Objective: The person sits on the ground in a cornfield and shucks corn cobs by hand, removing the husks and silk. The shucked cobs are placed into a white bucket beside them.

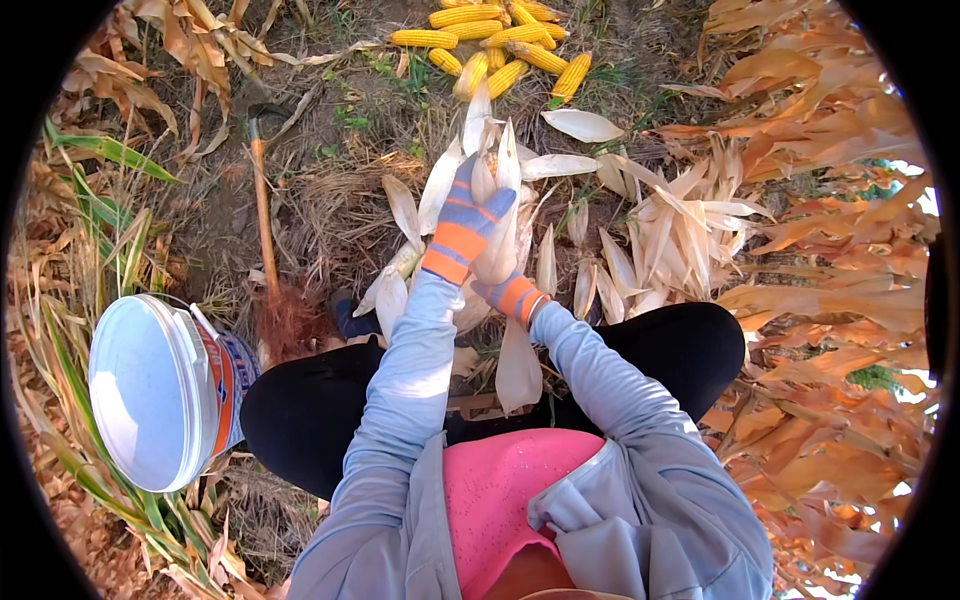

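My left hand point(466, 221), in an orange and grey striped glove, grips an ear of corn in pale dry husk point(501, 238), its tip pointing away from me. At the lower end of that ear is my right hand point(511, 294), in a matching glove and partly hidden by the husk; its fingers cannot be made out. Loose husk leaves lie around both hands. Beyond them sits a pile of husked yellow corn cobs point(517, 34) on the ground.
A white lidded bucket point(150, 394) stands at my left knee. A wooden-handled tool with a dark metal head point(262, 202) lies left of my hands. Unhusked or empty husks point(686, 225) are heaped at the right. Dry corn plants point(825, 315) line the right side.
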### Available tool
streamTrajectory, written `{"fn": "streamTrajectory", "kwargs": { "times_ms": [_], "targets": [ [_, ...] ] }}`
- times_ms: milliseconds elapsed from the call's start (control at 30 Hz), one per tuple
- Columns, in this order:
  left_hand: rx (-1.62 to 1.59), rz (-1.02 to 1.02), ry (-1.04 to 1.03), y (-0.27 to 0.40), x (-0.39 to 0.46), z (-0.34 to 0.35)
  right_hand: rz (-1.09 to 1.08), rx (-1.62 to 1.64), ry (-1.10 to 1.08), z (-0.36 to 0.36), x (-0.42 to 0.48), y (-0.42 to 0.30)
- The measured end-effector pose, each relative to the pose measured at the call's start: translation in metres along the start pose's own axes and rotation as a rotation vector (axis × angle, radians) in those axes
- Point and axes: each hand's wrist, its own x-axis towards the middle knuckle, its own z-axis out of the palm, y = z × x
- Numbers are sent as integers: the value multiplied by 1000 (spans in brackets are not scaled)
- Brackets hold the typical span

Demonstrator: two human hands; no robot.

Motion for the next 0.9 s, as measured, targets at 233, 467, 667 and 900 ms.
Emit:
{"fn": "streamTrajectory", "kwargs": {
  "times_ms": [233, 467, 667, 900],
  "targets": [
    [28, -82, 44, -12, -14, -2, -69, 223, 15, -118, -41, -43],
    [141, -104, -2, -12, -25, 15, -320, 824, 604, -133, -29, -85],
    [167, -87, 11, -12, -26, 15, -269, 1015, 617, -124, -24, -82],
    [106, -105, -34, -22, -27, 17, -321, 641, 722, -118, -18, -77]
  ]
}}
